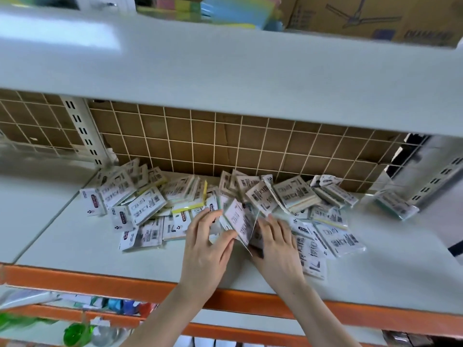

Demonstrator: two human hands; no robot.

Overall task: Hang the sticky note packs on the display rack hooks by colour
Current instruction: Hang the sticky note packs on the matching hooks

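Left hand (205,242): thumb and fingers pinch the lower edge of one sticky note pack (239,221), tilted up on edge.
Right hand (276,249): fingers spread flat and relaxed, pressing on packs just beside the raised one; gripping nothing that I can see.
Held pack: white label side up, above the front of the heap (colour not readable through the blur).
Pile of packs (150,204): scattered loose across the shelf (75,249), mostly label side up, reaching back to the wire grid panel (225,141).
Shelf edge: orange strip (125,284) along the front.
Above: cardboard box (375,16) on the upper shelf.
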